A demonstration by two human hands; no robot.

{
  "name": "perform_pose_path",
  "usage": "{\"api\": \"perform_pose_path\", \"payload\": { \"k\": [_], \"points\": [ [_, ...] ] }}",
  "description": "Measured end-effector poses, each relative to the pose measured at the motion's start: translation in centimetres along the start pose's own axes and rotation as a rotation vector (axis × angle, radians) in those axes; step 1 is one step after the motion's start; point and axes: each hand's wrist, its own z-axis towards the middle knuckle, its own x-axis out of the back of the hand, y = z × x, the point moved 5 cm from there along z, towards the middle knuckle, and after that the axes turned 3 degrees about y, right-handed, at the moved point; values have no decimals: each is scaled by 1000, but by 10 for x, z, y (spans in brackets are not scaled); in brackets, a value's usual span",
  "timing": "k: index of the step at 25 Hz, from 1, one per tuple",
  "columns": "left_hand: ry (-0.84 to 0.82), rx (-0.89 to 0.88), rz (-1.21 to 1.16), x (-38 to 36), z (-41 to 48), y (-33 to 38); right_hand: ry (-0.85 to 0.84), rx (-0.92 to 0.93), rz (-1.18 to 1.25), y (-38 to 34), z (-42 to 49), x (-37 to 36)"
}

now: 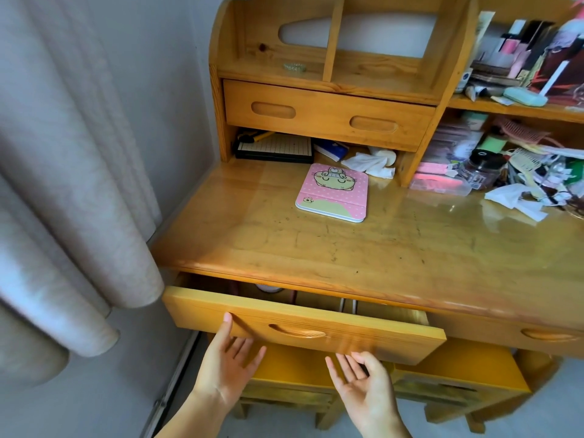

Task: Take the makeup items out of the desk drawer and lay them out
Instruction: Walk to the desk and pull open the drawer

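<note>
The left desk drawer [316,335] of the wooden desk stands pulled out a short way. Through the gap I see only slivers of its contents: a pale round item [268,288] and some thin upright edges [347,306]. My left hand [229,365] is palm up under the drawer front's lower left edge, thumb resting on the front. My right hand [363,387] is palm up just below the drawer's bottom edge, fingers apart and holding nothing. Both hands look slightly blurred.
A pink cartoon tablet case [333,192] lies on the desktop [347,248]. Crumpled tissues [369,164] and cluttered shelves [521,147] fill the back right. A curtain [63,184] hangs at left. A stool [316,384] sits under the desk. A second drawer [521,335] is closed at right.
</note>
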Motion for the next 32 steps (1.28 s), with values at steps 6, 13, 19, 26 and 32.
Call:
{"api": "perform_pose_path", "payload": {
  "k": [6, 13, 19, 26, 32],
  "points": [
    [17, 35, -34, 9, -14, -6, 32, -13, -7, 4, -8, 12],
    [18, 33, -21, 20, -20, -9, 44, -30, -14, 8, -10, 24],
    [38, 54, -12, 25, -21, -14, 97, -29, -22, 10, -10, 31],
    [62, 62, 23, 40, -35, -19, 85, -16, -14, 18, -26, 45],
    [56, 53, 47, 55, -50, -24, 51, -2, -17, 26, -38, 60]
  ]
}}
